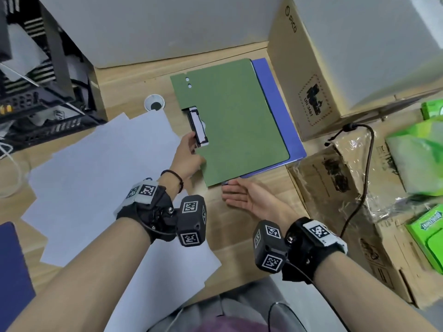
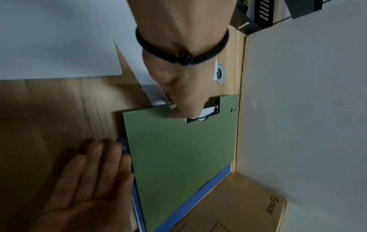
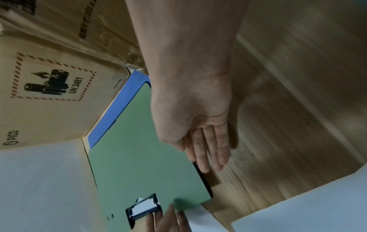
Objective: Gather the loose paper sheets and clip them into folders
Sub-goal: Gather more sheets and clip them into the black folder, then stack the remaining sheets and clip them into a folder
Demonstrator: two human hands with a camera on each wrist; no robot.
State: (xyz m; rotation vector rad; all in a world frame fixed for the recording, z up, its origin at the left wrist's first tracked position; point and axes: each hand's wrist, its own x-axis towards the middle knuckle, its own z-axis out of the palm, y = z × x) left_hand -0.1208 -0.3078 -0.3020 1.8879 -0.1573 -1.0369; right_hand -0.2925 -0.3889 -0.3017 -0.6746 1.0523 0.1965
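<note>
A green folder point(image 1: 235, 121) lies closed on top of a blue folder point(image 1: 271, 92) at the back of the wooden desk. Its black clip point(image 1: 199, 127) sits at the left edge. My left hand point(image 1: 190, 149) grips that edge at the clip, thumb on the green cover point(image 2: 178, 157) and fingers beside the clip point(image 3: 143, 207). My right hand point(image 1: 239, 195) is open and flat, its fingertips point(image 3: 206, 166) against the folders' near edge. Loose white sheets point(image 1: 96, 176) lie spread over the desk to the left, partly under my left arm.
Cardboard boxes point(image 1: 311, 80) crowd the right side, with a wrapped box point(image 1: 335, 178), a black cable point(image 1: 366, 164) and green packs point(image 1: 426, 231). A grey partition point(image 1: 167, 27) closes the back. A cable grommet point(image 1: 154, 101), a computer case point(image 1: 36, 80) and a dark blue folder point(image 1: 12, 271) are on the left.
</note>
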